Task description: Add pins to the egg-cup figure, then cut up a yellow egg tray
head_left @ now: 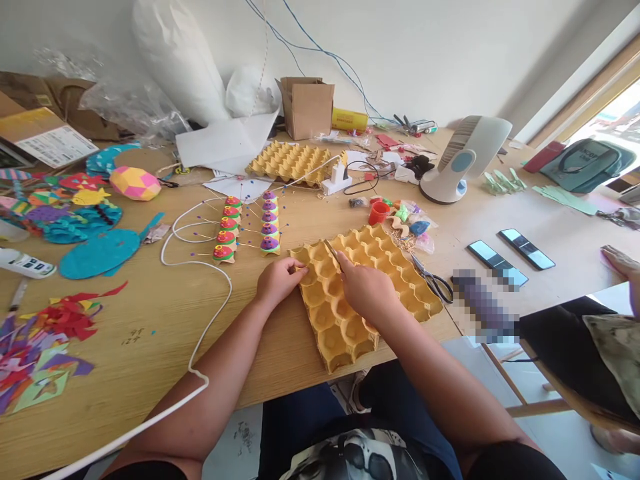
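Observation:
A yellow egg tray (pixel 407 283) lies at an angle near the table's front edge. My left hand (pixel 279 279) pinches its left rim, thumb and fingers closed on the edge. Over the tray's left part, my right hand (pixel 367 290) is wrapped round a thin knife (pixel 330 250), whose blade points away from me and touches the tray among its cups. The knife's handle is hidden in my fist. Black-handled scissors (pixel 439 285) lie against the tray's right side. Beyond my left hand stand two painted egg-carton strips with pins, one red and green (pixel 226 233), one purple (pixel 270 223).
A white cable (pixel 220 320) loops across the left. Paper scraps (pixel 60 333) and blue cutouts (pixel 100 253) lie there too. Behind are another egg tray (pixel 290 162), a power strip (pixel 337 180) and a fan (pixel 465 157). Phones (pixel 527 249) and another person's hand (pixel 620 263) are at right.

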Available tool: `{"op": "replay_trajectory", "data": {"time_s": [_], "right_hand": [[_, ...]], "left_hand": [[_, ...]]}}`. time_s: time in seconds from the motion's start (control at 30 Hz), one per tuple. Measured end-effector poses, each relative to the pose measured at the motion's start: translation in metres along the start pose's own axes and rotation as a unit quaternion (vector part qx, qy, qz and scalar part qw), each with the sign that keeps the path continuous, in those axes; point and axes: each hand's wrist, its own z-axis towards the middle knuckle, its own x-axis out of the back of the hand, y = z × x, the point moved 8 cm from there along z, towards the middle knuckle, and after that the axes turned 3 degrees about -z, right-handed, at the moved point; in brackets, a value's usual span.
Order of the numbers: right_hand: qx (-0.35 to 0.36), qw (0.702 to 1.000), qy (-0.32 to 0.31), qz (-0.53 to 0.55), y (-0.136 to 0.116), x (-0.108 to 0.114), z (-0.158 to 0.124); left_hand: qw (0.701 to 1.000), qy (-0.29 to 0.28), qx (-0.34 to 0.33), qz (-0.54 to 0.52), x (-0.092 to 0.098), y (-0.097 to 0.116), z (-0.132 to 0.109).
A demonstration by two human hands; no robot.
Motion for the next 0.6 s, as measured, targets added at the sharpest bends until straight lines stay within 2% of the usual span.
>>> {"op": "replay_trajectory", "data": {"time_s": [0.23, 0.43, 0.6], "right_hand": [[-0.009, 0.999, 0.038, 0.034, 0.007, 0.004, -0.004], [-0.011, 0.999, 0.025, 0.034, 0.001, 0.005, 0.008], [-0.007, 0.999, 0.027, 0.024, -0.002, 0.001, 0.006]], "left_hand": [[1.000, 0.003, -0.003, 0.006, 0.000, -0.003, 0.001], [1.000, -0.002, -0.012, -0.014, -0.001, -0.005, 0.003], [1.000, -0.004, -0.013, -0.022, -0.002, -0.007, 0.003]]}}
